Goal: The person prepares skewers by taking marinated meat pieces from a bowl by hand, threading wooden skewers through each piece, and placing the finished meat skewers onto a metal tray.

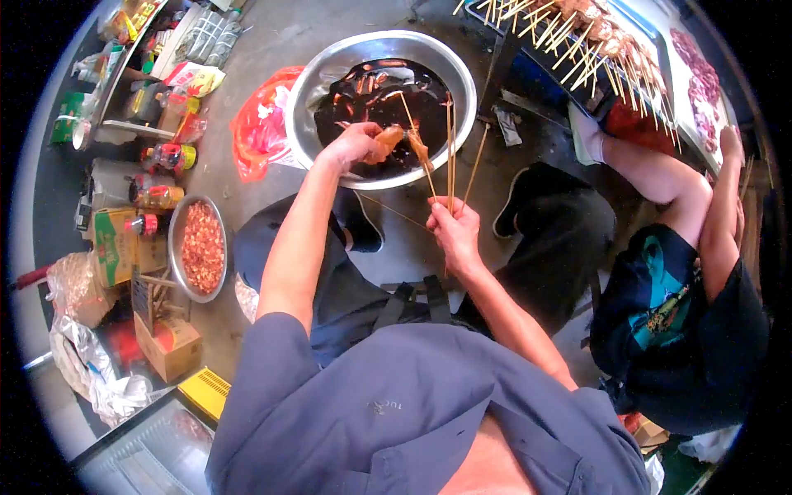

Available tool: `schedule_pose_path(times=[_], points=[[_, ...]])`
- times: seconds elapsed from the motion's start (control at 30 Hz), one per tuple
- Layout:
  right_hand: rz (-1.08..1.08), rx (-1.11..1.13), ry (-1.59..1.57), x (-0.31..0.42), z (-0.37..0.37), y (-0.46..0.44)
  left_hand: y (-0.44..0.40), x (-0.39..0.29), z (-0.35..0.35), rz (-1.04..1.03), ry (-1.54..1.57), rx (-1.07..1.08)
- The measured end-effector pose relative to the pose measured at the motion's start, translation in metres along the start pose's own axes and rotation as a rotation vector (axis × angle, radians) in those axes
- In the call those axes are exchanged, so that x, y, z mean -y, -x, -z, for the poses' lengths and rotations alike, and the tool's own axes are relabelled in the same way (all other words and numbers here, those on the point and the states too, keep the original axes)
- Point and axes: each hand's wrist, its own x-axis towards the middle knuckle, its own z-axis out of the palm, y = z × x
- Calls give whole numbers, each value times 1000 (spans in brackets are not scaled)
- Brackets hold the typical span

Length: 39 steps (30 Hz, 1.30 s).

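Skewered meat: brown piece on a slanting wooden stick, over the near part of the metal basin.
Left hand: fingers closed on another meat piece, above the dark liquid.
Right hand: fingers pinched around several wooden sticks, just outside the basin's near rim.
Basin's left: red plastic bag; farther off, smaller bowl of reddish chopped pieces.
Upper right: loaded skewers, raw meat beside them.
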Motion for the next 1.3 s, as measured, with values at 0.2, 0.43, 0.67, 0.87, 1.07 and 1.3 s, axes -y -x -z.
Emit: schedule_pose_path(times=[0.2, 0.43, 0.67, 0.87, 1.07, 1.3], points=[[0, 2, 9, 1, -2, 0, 7, -25, 0, -123, 485, 74], [11, 9, 74, -4, 0, -2, -2, -20, 5, -166, 679, -17], [10, 13, 58, -2, -2, 0, -28, 14, 12, -394, -242, -447], [8, 26, 68, -2, 0, 0, -1, 12, -7, 64, -1239, -462], [21, 35, 14, -3, -1, 1, -16, 28, 4, 55, -1125, -193], [-4, 17, 31, -1, -2, 1, -18, 30, 4, -21, -950, -224]])
